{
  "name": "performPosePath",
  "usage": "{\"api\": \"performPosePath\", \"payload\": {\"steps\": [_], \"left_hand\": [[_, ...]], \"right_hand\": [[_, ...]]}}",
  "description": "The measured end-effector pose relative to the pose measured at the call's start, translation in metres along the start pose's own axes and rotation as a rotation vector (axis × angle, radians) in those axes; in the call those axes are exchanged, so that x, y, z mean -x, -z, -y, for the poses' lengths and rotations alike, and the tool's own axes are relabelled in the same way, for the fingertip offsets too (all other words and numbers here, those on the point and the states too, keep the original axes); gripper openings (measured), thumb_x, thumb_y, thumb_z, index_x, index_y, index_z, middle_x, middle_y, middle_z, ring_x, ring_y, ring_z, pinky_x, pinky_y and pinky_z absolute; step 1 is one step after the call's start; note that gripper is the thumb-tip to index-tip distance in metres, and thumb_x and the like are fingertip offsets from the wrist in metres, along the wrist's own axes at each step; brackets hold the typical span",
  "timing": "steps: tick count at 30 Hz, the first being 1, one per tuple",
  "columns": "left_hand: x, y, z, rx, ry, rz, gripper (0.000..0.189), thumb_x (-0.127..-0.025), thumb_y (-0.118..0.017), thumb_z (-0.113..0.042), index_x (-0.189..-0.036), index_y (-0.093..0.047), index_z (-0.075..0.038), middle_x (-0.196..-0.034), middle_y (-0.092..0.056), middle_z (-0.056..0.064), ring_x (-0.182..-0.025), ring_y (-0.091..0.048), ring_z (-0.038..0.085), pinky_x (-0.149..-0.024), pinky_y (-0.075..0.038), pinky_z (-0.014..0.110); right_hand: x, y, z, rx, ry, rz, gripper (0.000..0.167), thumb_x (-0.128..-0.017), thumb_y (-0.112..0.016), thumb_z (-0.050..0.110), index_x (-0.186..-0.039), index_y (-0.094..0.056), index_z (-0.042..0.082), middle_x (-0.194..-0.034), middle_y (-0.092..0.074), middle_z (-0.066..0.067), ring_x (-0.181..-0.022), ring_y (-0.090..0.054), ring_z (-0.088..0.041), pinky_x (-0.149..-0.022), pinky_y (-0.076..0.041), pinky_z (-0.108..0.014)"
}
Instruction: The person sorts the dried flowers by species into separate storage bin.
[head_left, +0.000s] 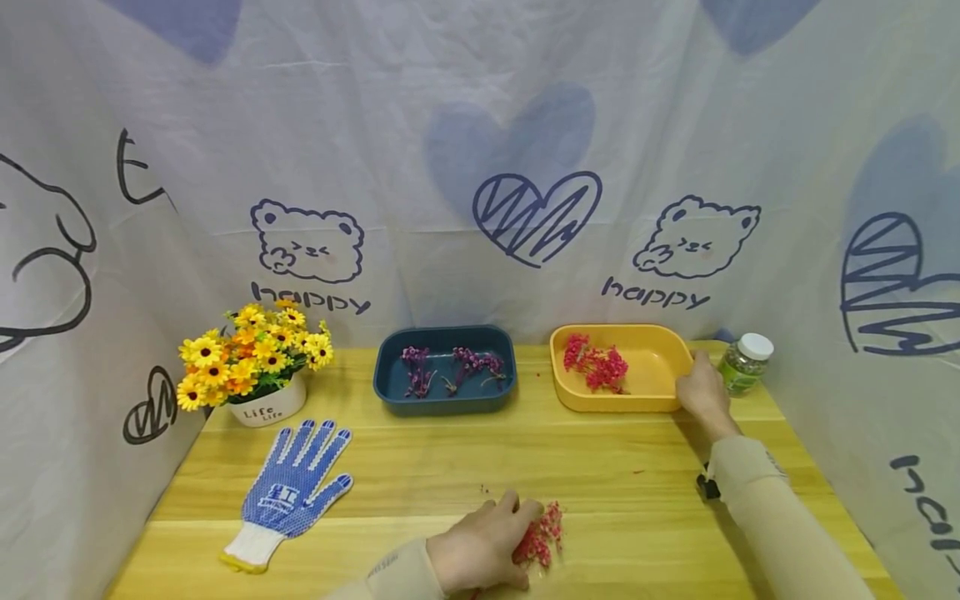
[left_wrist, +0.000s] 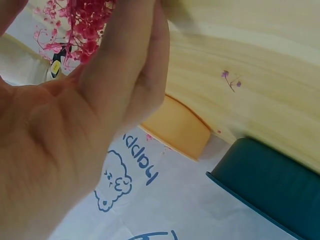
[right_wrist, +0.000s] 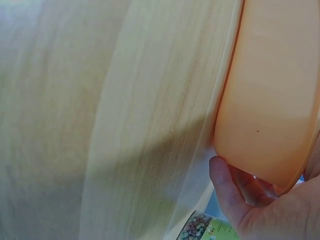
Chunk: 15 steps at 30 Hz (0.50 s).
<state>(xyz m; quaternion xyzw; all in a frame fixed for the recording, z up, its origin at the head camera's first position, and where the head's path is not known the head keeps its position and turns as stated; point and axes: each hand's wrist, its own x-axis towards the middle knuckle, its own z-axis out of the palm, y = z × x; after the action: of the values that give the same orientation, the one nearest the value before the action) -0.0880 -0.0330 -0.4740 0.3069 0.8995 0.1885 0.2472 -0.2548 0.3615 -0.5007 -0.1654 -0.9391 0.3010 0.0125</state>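
Observation:
My left hand (head_left: 483, 542) is low over the front of the table, its curled fingers holding a sprig of red dried flowers (head_left: 546, 533). In the left wrist view the red blossoms (left_wrist: 87, 30) show between thumb and fingers; their stems are mostly hidden. My right hand (head_left: 703, 392) grips the right end of a yellow tray (head_left: 652, 403), where more red sprigs (head_left: 596, 364) lie on the left side. The right wrist view has the thumb and fingers around the end of that tray (right_wrist: 265, 100).
Left of the yellow tray stands a dark blue tray (head_left: 442, 407) with purple sprigs. A white-lidded jar (head_left: 745, 367) is just right of my right hand. A blue work glove (head_left: 288, 492) and a pot of yellow flowers (head_left: 258, 358) occupy the left. A patterned cloth hangs behind.

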Motion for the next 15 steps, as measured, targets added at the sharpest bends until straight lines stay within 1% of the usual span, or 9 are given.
{"api": "performPosePath", "payload": {"steps": [2,4,8,12,15], "left_hand": [[-0.0001,-0.0019,-0.0003,-0.031,-0.004,-0.009,0.063,-0.082,-0.091,-0.024,-0.132,-0.051,-0.030,-0.101,-0.045,-0.006,-0.076,-0.044,0.012,-0.064,-0.041,0.024],[-0.0004,-0.0044,-0.0006,-0.054,-0.007,-0.020,0.056,-0.084,-0.088,-0.019,-0.127,-0.052,-0.028,-0.100,-0.045,-0.006,-0.075,-0.044,0.012,-0.064,-0.040,0.024],[-0.0015,-0.0085,-0.0013,-0.080,-0.007,-0.033,0.046,-0.088,-0.079,-0.005,-0.122,-0.055,-0.025,-0.100,-0.044,-0.005,-0.073,-0.043,0.013,-0.064,-0.040,0.025],[-0.0030,-0.0103,-0.0013,-0.075,-0.007,-0.037,0.051,-0.085,-0.074,0.005,-0.123,-0.057,-0.023,-0.100,-0.045,-0.005,-0.072,-0.043,0.012,-0.064,-0.040,0.025],[-0.0038,-0.0095,-0.0015,-0.066,-0.016,-0.042,0.053,-0.084,-0.074,0.006,-0.126,-0.058,-0.023,-0.100,-0.045,-0.005,-0.071,-0.042,0.012,-0.064,-0.040,0.024]], "right_hand": [[-0.0003,0.0000,-0.0003,-0.001,0.003,-0.002,0.064,-0.095,-0.038,0.008,-0.157,-0.028,-0.008,-0.150,-0.045,-0.041,-0.135,-0.048,-0.059,-0.110,-0.042,-0.070],[-0.0007,0.0001,-0.0005,-0.002,0.006,-0.003,0.064,-0.095,-0.038,0.008,-0.157,-0.028,-0.007,-0.150,-0.045,-0.041,-0.135,-0.048,-0.058,-0.110,-0.042,-0.070],[-0.0008,0.0002,-0.0006,-0.002,0.006,-0.002,0.065,-0.095,-0.038,0.008,-0.157,-0.028,-0.007,-0.150,-0.045,-0.041,-0.134,-0.048,-0.058,-0.110,-0.042,-0.070],[-0.0009,0.0001,-0.0007,0.004,0.004,-0.002,0.065,-0.095,-0.038,0.008,-0.157,-0.027,-0.007,-0.149,-0.045,-0.042,-0.134,-0.048,-0.059,-0.110,-0.043,-0.070],[-0.0010,-0.0001,-0.0009,0.004,0.005,-0.002,0.066,-0.095,-0.038,0.007,-0.158,-0.027,-0.008,-0.149,-0.045,-0.042,-0.134,-0.048,-0.059,-0.110,-0.043,-0.070]]}}
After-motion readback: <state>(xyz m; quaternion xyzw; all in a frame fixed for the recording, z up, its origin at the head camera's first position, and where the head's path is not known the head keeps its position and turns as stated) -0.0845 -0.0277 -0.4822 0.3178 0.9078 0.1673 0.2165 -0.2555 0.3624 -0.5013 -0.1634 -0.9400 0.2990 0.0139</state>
